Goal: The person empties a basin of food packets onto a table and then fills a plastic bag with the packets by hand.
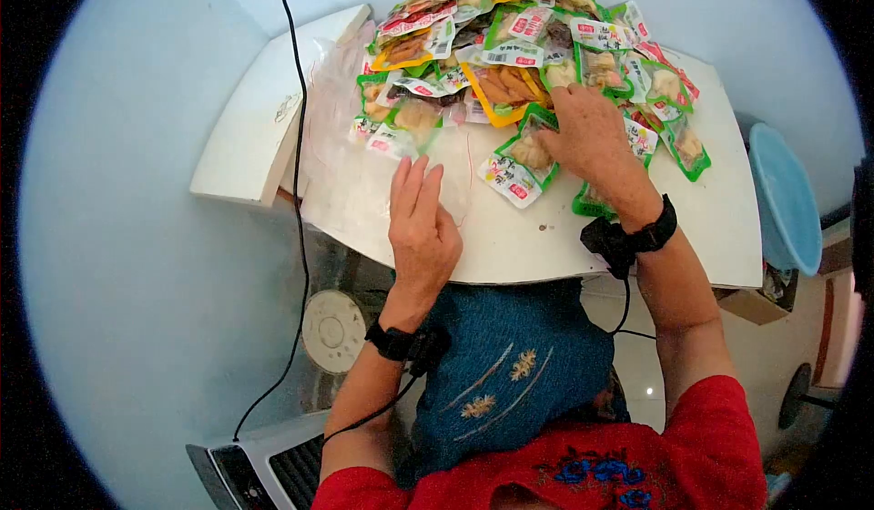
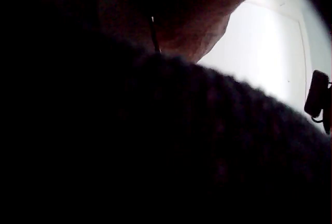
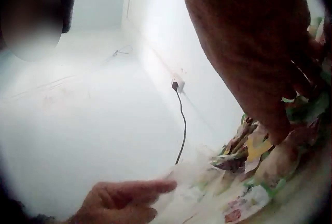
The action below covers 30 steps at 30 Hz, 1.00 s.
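A heaped pile of snack packets [image 1: 514, 41] covers the back of the white table in the head view. My right hand [image 1: 596, 141] reaches over its front right part, thumb and fingers apart. The thumb overlaps a green-edged packet [image 1: 528, 150] lying at the front. Dark in the right wrist view, the same hand [image 3: 254, 52] has its fingers down among the packets. My left hand [image 1: 423, 223], fingers extended, lies at the table's front beside a clear plastic bag [image 1: 337, 137], just below a packet [image 1: 414, 123]. The left wrist view is mostly dark.
The white table [image 1: 674, 228] has a curved front edge. A white board [image 1: 250, 118] stands at its left, with a black cable [image 1: 299, 146] running past. Right of the table is a light blue basin [image 1: 787, 196]. A round-topped stool [image 1: 333, 331] stands below.
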### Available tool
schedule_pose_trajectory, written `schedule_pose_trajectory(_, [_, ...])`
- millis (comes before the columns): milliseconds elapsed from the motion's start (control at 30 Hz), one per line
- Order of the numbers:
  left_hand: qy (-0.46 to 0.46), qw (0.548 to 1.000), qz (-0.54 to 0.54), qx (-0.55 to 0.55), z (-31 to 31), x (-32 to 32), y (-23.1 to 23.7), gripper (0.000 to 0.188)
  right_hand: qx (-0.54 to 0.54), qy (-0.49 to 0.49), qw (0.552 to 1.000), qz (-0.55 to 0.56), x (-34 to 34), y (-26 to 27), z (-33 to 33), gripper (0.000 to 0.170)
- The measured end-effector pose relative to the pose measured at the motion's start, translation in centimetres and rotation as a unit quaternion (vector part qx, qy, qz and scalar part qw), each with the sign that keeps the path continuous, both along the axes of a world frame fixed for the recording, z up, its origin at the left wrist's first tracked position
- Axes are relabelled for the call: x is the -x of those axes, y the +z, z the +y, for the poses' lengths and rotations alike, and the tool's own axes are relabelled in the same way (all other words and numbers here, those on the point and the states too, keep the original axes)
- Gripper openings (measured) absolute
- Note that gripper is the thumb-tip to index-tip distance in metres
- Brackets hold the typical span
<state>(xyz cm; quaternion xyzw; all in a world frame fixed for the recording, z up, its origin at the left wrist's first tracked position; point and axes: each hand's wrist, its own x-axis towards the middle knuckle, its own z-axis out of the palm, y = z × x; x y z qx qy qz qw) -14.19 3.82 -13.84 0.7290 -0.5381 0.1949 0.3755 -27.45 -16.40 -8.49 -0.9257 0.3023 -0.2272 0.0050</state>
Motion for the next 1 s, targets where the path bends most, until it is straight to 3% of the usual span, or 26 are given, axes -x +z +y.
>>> schedule_pose_trajectory(300, [-0.021, 1.000, 0.014, 0.001, -0.2, -0.2, 0.1, 0.063, -0.063, 0.063, 0.995, 0.039, 0.4, 1.3, 0.9, 0.042])
schedule_pose_trajectory(400, [-0.030, 0.999, 0.020, -0.004, -0.3, -0.3, 0.2, 0.067, -0.015, 0.157, 0.985, -0.065, 0.6, -0.2, 1.0, 0.044])
schedule_pose_trajectory(433, [-0.030, 0.999, 0.024, -0.005, -0.3, -0.2, 0.3, 0.068, -0.017, 0.194, 0.979, -0.054, 0.6, -0.4, 0.8, 0.042])
schedule_pose_trajectory(533, [-0.023, 0.999, 0.037, -0.009, -0.4, 0.1, 0.3, 0.076, -0.141, 0.283, 0.949, -0.003, -0.3, -1.0, 0.7, 0.060])
schedule_pose_trajectory(633, [-0.014, 0.999, 0.041, -0.009, -0.5, 0.2, 0.4, 0.078, -0.100, 0.356, 0.924, -0.098, -1.2, -2.1, 1.5, 0.061])
schedule_pose_trajectory(700, [-0.011, 0.999, 0.044, -0.013, -0.4, 0.3, 0.4, 0.078, -0.054, 0.291, 0.943, -0.150, -1.0, -1.7, 1.6, 0.048])
schedule_pose_trajectory(733, [-0.011, 0.999, 0.045, -0.017, -0.4, 0.3, 0.5, 0.078, -0.052, 0.255, 0.958, -0.120, -0.9, -1.1, 1.7, 0.047])
schedule_pose_trajectory(767, [-0.010, 0.999, 0.045, -0.019, -0.4, 0.2, 0.5, 0.077, -0.049, 0.220, 0.970, -0.089, -0.7, -0.5, 1.9, 0.047])
schedule_pose_trajectory(833, [-0.008, 0.999, 0.047, -0.019, -0.4, 0.2, 0.5, 0.077, -0.077, 0.130, 0.985, 0.085, 0.5, 0.6, 2.7, 0.054])
schedule_pose_trajectory(933, [-0.017, 0.999, 0.045, -0.016, -0.3, 0.3, 0.6, 0.078, -0.061, 0.116, 0.979, 0.156, 0.7, -0.2, 3.0, 0.061])
schedule_pose_trajectory(1000, [-0.018, 0.999, 0.042, -0.015, -0.2, 0.2, 0.4, 0.078, -0.091, 0.126, 0.977, 0.145, 0.6, 0.2, 2.9, 0.056])
